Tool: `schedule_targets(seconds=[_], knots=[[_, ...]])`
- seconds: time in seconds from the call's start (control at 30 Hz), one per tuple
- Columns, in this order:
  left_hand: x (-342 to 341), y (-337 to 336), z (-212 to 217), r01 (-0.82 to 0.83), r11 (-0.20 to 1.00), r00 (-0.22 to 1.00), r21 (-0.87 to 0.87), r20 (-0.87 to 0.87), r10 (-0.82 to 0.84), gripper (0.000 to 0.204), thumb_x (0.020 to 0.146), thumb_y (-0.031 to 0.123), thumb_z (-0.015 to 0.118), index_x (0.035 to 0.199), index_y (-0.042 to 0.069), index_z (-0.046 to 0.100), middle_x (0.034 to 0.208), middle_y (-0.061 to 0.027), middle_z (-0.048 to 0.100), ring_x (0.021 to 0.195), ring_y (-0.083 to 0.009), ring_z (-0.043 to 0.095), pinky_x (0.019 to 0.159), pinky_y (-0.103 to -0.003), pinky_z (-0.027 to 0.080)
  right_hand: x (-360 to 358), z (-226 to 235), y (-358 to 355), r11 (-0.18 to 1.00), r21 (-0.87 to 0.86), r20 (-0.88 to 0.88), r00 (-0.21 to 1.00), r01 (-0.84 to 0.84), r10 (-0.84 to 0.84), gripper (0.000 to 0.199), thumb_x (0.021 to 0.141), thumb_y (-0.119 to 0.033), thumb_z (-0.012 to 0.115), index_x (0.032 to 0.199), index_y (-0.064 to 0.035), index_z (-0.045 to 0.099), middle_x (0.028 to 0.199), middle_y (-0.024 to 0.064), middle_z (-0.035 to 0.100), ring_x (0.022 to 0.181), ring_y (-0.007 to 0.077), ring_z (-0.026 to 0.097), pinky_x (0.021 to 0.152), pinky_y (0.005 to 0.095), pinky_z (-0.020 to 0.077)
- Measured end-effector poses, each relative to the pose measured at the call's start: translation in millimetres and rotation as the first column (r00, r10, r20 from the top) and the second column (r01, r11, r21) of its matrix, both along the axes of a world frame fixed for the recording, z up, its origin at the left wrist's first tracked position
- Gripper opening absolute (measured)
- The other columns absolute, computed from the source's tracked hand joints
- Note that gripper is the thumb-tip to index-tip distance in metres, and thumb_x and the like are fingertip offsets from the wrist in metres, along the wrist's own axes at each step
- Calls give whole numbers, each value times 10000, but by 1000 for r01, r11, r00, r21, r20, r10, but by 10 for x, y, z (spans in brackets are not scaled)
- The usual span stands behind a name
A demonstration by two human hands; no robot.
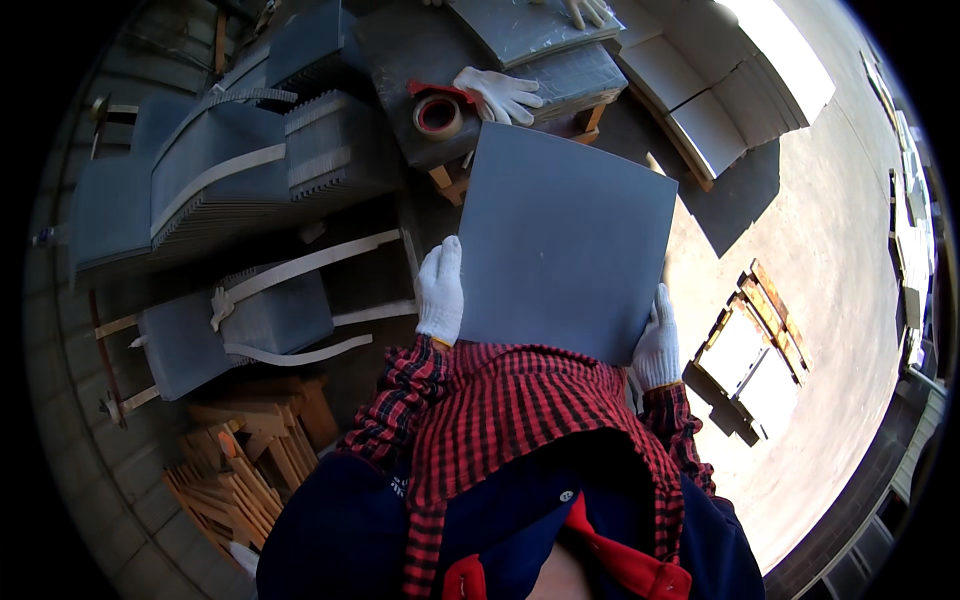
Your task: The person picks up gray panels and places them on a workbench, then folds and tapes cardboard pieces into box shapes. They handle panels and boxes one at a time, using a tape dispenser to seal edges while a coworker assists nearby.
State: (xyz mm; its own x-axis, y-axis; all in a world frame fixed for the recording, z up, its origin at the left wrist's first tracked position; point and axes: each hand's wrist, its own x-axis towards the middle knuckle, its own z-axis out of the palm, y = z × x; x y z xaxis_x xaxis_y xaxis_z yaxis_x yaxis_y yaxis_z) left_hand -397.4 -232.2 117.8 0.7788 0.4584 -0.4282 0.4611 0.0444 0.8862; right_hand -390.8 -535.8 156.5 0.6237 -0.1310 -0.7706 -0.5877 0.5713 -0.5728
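A flat grey square panel (562, 240) is held in front of my body, gripped by its two side edges. My left hand (440, 292), in a white knit glove, is closed along the panel's left edge near its lower corner. Against the right edge, my right hand (657, 340), gloved the same way, holds the panel; some of its fingers are hidden behind it. Just beyond the panel's far edge stands a wrapped stack (580, 80), with a roll of tape (437, 117) and a loose white glove (507, 97) on top.
Strapped stacks of grey panels (220, 160) stand at the left, with a smaller strapped stack (275, 315) nearer. Wooden frames (240, 450) lean at the lower left. Pale boxes (700, 90) sit far right, and a wooden pallet (765, 330) lies on the floor. Another person's gloved hand (585, 12) shows at the top.
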Motion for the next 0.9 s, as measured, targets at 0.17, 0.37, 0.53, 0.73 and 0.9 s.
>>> schedule_targets(seconds=[0.17, 0.37, 0.53, 0.73, 0.9], knots=[[462, -17, -110, -14, 1000, 1000, -10, 21, 14, 531, 1059, 473, 473, 1013, -21, 661, 938, -68, 628, 898, -166, 569, 820, -325, 452, 410, -196, -115, 997, 72, -15, 1000, 24, -23, 636, 1050, -485, 479, 1471, -7, 460, 1438, 113, 547, 1276, 246, 543, 1072, 355, 447], [1179, 50, 161, -176, 955, 959, -238, 175, 221, 546, 1077, 479, 447, 980, 1, 692, 816, -27, 650, 751, -113, 580, 717, -273, 463, 1217, 131, 202, 983, -16, 63, 982, 182, -180, 758, 1019, -635, 409, 1443, -11, 481, 1423, 133, 547, 1277, 295, 528, 1086, 412, 435], [1912, 33, 615, -349, 932, 876, -103, 319, 363, 515, 1097, 419, 389, 955, 10, 669, 827, -63, 654, 737, -158, 603, 717, -305, 501, 2061, 50, 184, 925, -190, 436, 872, 330, -221, 578, 1049, -520, 430, 1389, -60, 513, 1351, 90, 559, 1246, 247, 524, 1057, 408, 431], [2775, 573, 374, 31, 408, 794, -912, 270, 544, 336, 1078, 290, 485, 1250, 37, 624, 1182, -141, 668, 1067, -196, 665, 974, -318, 541, 3233, 307, 467, 944, -153, 985, -37, 294, 171, 543, 1043, -445, 488, 1375, -27, 589, 905, 109, 663, 944, 243, 671, 1157, 506, 361], [3114, 773, 482, 218, -266, 918, -939, 105, 382, 382, 1075, 309, 486, 1350, 52, 552, 1366, -131, 572, 1231, -149, 584, 1057, -298, 512, 3871, 265, 846, 989, -114, 993, 37, 95, 111, 479, 1047, -324, 480, 1455, -77, 518, 1280, 165, 609, 1264, 278, 564, 1193, 493, 347]])
